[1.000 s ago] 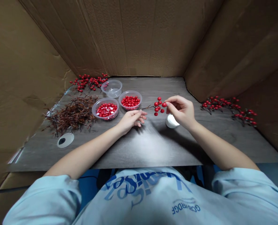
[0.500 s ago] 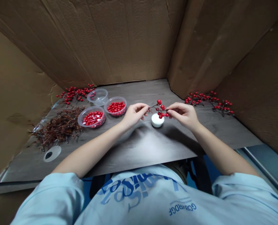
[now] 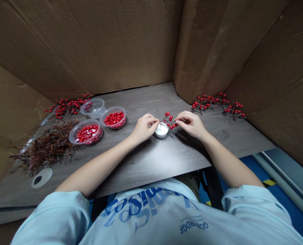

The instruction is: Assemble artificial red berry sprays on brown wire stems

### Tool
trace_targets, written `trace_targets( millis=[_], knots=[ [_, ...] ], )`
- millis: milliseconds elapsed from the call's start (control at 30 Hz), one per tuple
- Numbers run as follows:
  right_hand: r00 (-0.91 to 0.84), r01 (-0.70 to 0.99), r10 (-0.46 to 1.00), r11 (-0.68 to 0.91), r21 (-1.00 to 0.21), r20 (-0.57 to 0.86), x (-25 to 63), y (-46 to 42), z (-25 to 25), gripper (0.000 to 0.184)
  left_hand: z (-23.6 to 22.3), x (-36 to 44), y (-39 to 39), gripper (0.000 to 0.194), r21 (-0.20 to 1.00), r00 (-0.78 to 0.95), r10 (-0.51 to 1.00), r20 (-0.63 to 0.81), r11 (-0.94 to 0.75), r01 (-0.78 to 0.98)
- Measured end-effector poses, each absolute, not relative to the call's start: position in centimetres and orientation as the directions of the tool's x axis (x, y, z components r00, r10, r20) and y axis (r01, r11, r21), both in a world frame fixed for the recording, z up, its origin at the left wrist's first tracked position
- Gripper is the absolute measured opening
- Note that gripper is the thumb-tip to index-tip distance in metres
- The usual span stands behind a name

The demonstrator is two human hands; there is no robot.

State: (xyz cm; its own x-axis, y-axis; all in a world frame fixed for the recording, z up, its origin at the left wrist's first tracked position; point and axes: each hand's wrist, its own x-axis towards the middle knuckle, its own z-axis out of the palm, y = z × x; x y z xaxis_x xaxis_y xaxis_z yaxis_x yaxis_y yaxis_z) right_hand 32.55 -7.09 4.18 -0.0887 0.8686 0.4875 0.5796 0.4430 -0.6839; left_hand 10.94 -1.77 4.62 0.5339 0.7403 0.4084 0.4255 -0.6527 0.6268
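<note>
Head view looks down on a dark wood-grain table (image 3: 182,160) walled in by corrugated cardboard sheets (image 3: 131,41). A berry sprig (image 3: 169,121) sits between the left hand (image 3: 143,128) and the right hand (image 3: 192,124), its glossy red beads clustered on thin dark stems. Each grip is closed in a thumb-and-finger pinch: the left on the sprig's stem end, the right on the side nearest the berries. The sprig is held just over a squat, round white puck (image 3: 161,131), whose smooth top lies directly below the stem end; the left fingers nearly reach it, and whether the stem touches it is hard to tell.

Further left stand two round clear plastic tubs of shiny red berries (image 3: 87,132), with white bits mixed into the nearer one. Behind them is a third clear tub (image 3: 93,108). Beyond these lies a tangle of finished sprigs (image 3: 67,106), and a shaggy heap of thin brown stems (image 3: 46,148) spreads nearer the table's edge. A clear disc (image 3: 41,178) with a dark centre lies below that heap. More red sprigs (image 3: 217,106) rest against the right-hand cardboard.
</note>
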Motion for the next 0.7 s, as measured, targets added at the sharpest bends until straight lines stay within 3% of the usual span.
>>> trace_targets(
  millis=[333, 700],
  knots=[
    [-0.089, 0.655, 0.823, 0.473, -0.589, 0.562, 32.3, -7.4, 4.3, 0.010, 3.6, 10.3, -1.6, 0.022, 0.400, 0.684, 0.586, 0.435, -0.806, 0.436],
    [-0.095, 0.694, 0.836, 0.445, -0.566, 0.541, 32.3, -7.2, 3.9, 0.011, 5.7, 10.8, -2.1, 0.028, 0.200, 0.792, 0.588, 0.163, -0.806, 0.557]
  ],
)
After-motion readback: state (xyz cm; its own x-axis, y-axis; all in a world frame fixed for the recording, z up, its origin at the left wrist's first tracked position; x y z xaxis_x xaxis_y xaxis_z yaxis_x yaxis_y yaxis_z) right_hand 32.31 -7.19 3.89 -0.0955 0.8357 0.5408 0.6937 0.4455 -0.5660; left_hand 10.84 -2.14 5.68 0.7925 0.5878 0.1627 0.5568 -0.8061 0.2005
